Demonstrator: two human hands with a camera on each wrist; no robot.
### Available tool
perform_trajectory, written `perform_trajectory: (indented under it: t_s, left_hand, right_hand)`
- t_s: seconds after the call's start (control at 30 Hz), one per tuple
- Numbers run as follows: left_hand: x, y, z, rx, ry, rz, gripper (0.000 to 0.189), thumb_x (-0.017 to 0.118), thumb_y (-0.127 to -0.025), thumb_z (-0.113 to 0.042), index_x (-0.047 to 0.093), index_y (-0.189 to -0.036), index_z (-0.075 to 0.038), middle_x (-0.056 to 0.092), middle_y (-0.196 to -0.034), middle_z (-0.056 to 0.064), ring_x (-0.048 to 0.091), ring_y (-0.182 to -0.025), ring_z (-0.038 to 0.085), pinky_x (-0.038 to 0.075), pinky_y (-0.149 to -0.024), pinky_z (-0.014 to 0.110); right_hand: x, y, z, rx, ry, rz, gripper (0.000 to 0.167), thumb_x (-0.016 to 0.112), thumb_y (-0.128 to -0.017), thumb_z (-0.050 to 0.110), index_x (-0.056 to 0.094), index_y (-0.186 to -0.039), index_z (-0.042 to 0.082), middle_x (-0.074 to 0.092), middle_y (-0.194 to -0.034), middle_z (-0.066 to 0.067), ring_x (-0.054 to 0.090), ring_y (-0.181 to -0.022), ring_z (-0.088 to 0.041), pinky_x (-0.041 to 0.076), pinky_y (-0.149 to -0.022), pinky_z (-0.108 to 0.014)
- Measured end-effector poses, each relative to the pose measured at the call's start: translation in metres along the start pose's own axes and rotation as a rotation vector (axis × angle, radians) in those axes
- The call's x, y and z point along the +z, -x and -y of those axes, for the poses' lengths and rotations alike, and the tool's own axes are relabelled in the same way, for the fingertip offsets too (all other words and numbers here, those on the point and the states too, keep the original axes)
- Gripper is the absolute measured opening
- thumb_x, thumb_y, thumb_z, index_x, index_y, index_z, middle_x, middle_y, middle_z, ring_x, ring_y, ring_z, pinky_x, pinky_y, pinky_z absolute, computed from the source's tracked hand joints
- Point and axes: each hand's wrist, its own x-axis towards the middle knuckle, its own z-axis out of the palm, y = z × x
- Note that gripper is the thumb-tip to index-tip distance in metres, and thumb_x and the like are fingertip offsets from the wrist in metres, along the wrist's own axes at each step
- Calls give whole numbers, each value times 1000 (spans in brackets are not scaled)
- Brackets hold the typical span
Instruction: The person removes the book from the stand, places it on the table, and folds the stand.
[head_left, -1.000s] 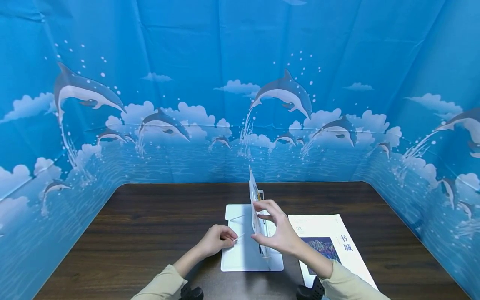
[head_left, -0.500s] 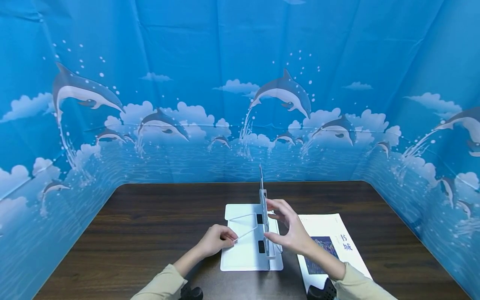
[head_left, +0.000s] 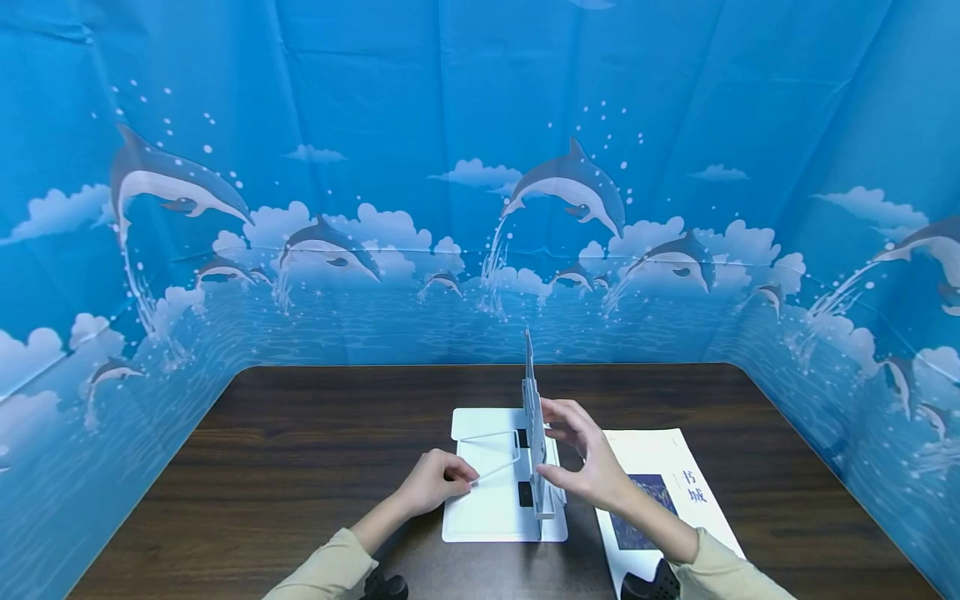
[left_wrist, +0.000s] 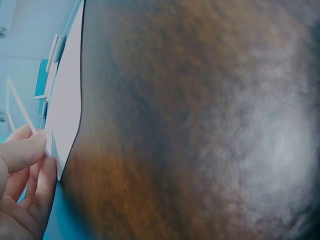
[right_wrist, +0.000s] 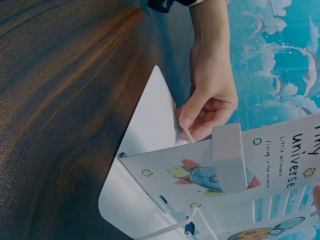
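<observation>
A white folding book stand [head_left: 487, 518] lies with its base flat on the table and its panel [head_left: 533, 408] raised nearly upright. Printed on the panel's face [right_wrist: 272, 150] are a rocket and the word "universe"; a white clip [right_wrist: 227, 157] sits on it. At the base's left edge my left hand [head_left: 435, 482] pinches a thin white wire support leg [left_wrist: 22, 103] between thumb and fingers. My right hand [head_left: 592, 462] is on the panel's right side, thumb and fingers spread apart, fingertips at the panel; just one fingertip [right_wrist: 317, 196] shows in the right wrist view.
A white magazine [head_left: 697, 533] with a dark picture lies to the right, partly under my right forearm. Dark pads [head_left: 525, 493] show on the base near the panel. A blue dolphin-print curtain [head_left: 375, 125] surrounds the dark wooden table [head_left: 300, 433].
The panel has swung to the right and stands nearly upright, my right hand moving with it. More of the wire leg now shows. My left hand stays almost in place, pinching the wire.
</observation>
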Motion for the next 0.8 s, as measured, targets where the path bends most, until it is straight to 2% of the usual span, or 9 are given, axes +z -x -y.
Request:
perform_trajectory:
  t_s: [0.47, 0.67, 0.8]
  left_hand:
    - [2, -1, -3, 78, -131, -6, 9, 66, -78, 2, 72, -83, -2, 68, -76, 7, 55, -64, 4, 46, -55, 17]
    - [3, -2, -5, 53, -149, 1, 7, 67, -78, 1, 72, -80, -3, 67, -75, 6, 54, -65, 4, 45, -54, 17]
    - [2, -1, -5, 58, -145, 4, 7, 67, -77, 1, 72, -80, -3, 67, -75, 6, 54, -64, 5, 45, -54, 17]
  right_hand:
    - [1, 0, 2, 3, 12, -2, 66, 69, -71, 4, 41, -130, -3, 45, -122, -20, 49, -106, -32, 49, -87, -40]
    - [1, 0, 2, 18, 22, -1, 65, 69, -71, 7, 42, -130, -3, 46, -122, -19, 50, -106, -31, 49, -87, -37]
    - [1, 0, 2, 29, 20, 1, 65, 69, -71, 7, 42, -130, -3, 46, -122, -18, 50, -107, -31, 49, -88, -36]
